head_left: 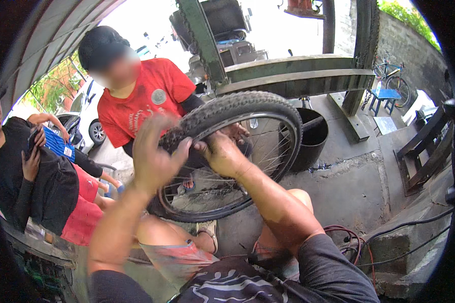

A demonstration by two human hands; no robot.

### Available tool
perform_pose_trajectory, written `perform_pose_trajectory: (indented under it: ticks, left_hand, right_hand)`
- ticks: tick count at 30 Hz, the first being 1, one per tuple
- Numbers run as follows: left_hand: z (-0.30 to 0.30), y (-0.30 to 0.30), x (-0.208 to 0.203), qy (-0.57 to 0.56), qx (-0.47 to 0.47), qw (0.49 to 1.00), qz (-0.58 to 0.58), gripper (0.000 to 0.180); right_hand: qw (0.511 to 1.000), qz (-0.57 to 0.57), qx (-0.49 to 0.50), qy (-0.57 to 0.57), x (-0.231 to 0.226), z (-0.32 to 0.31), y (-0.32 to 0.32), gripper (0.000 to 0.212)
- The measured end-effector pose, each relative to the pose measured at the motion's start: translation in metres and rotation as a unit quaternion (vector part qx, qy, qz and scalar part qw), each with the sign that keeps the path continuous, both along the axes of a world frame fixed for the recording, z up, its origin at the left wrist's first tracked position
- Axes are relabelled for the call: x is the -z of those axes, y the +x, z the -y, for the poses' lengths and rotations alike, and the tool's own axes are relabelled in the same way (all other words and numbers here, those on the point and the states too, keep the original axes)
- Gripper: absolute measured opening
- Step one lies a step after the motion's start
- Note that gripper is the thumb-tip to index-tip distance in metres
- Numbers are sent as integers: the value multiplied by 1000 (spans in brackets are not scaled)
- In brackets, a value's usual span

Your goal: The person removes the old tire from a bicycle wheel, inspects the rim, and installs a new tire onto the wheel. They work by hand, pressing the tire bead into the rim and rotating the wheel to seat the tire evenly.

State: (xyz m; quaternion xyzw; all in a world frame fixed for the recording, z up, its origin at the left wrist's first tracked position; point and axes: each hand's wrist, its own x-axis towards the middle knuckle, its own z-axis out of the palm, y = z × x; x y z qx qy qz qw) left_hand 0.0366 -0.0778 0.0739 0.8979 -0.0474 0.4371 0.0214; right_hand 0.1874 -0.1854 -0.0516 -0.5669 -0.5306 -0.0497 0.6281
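Observation:
A bicycle wheel with a black knobby tire (242, 102) stands tilted in front of me, above my knees. Its dark rim (294, 132) and thin spokes show inside the tire. My left hand (156, 149) is raised at the wheel's upper left, fingers stretched and slightly blurred, its thumb near the tread. Closed at the tire's inner edge is my right hand (222, 154), thumb against the sidewall, its fingertips partly hidden. Behind the wheel, a co-worker's hand (236, 132) shows through beside the rim.
A person in a red shirt (156, 96) faces me beyond the wheel. Another person in black (40, 171) stands at left, holding a phone. Behind the wheel are a dark round bin (313, 139) and a green steel frame (293, 76). Cables and red hoses (356, 237) lie at right.

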Motion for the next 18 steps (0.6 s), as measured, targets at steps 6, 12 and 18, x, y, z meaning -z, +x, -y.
perform_pose_trajectory:
  ticks: [6,12,18]
  left_hand:
    - [16,-45,254,-656,-78,746,-82,48]
    - [35,-28,253,-755,-30,620,-212,65]
    - [25,-22,300,-919,-22,393,-33,121]
  right_hand:
    - [998,28,18,-47,-5,-7,-6,36]
    - [990,7,39,-137,3,-11,-7,41]
    - [986,-15,50,-157,-2,-12,-13,40]
